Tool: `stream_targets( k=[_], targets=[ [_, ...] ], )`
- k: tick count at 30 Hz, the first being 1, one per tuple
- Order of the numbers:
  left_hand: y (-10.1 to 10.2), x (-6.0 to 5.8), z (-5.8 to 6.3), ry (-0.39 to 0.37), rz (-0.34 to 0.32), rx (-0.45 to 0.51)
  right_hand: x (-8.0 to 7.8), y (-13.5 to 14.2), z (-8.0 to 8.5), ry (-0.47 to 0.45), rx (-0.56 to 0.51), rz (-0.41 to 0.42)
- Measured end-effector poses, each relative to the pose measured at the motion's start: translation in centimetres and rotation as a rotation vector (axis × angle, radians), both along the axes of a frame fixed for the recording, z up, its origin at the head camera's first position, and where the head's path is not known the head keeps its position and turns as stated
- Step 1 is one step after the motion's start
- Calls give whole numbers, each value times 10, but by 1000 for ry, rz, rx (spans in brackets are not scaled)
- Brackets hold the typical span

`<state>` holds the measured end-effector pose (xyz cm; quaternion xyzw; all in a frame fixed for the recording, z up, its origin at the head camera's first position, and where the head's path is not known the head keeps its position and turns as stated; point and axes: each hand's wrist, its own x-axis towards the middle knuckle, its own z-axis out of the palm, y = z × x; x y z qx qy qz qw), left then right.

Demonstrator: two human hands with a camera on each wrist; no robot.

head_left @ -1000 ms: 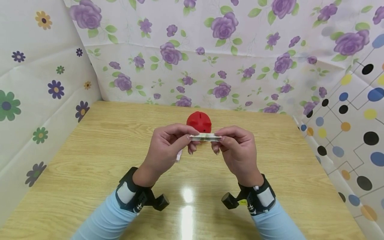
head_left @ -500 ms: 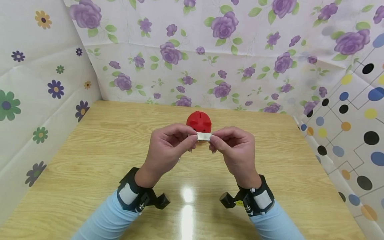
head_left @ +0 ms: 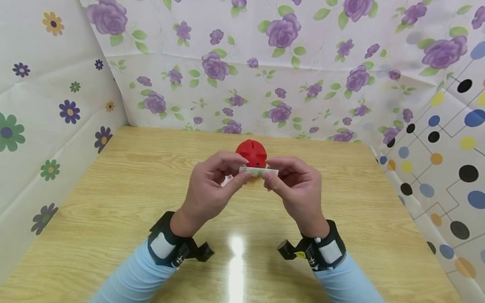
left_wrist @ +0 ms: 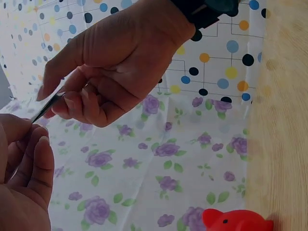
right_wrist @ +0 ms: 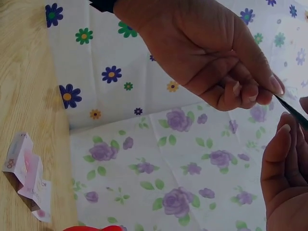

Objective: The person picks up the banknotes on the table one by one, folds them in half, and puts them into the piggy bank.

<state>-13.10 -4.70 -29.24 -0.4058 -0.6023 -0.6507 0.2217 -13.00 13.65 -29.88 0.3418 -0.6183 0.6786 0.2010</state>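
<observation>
In the head view, a narrow folded paper strip (head_left: 259, 171), whitish with faint green print, stretches between both hands above the table; it looks like a folded banknote. My left hand (head_left: 206, 187) pinches its left part, thumb on the near face. My right hand (head_left: 303, 191) pinches the right part the same way. Edge-on, the strip (left_wrist: 47, 107) looks thin and dark in the left wrist view. Just beyond the hands sits a red piggy bank (head_left: 251, 150), its lower part hidden behind them.
A zigzag-folded pinkish paper (right_wrist: 28, 175) with printed figures, likely another banknote, stands on the wooden table (head_left: 151, 168), left of the piggy bank. In the head view my left hand partly covers it. Patterned cloths (head_left: 242, 84) close off the back and both sides.
The strip showed an inner fold, then mostly hid between the fingers, and now shows a longer flat face. Both index fingers have lifted slightly above its top edge. The piggy bank has not moved.
</observation>
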Motion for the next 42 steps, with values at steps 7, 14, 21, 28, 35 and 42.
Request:
stream_targets(
  k=[7, 14, 21, 28, 35, 42],
  targets=[
    [4, 1, 2, 103, -10, -67, 0, -7, 5, 144, 50, 63],
    [5, 4, 3, 99, -4, -78, -1, -7, 6, 196, 78, 71],
    [4, -3, -4, 169, 114, -114, -1, -7, 6, 226, 105, 73],
    [5, -8, -10, 216, 156, -132, -3, -7, 6, 243, 128, 70],
    [5, -1, 0, 200, 137, -94, -3, -7, 4, 202, 78, 54],
    [3, -2, -1, 168, 129, -80, -4, -6, 3, 189, 39, 103]
  ],
)
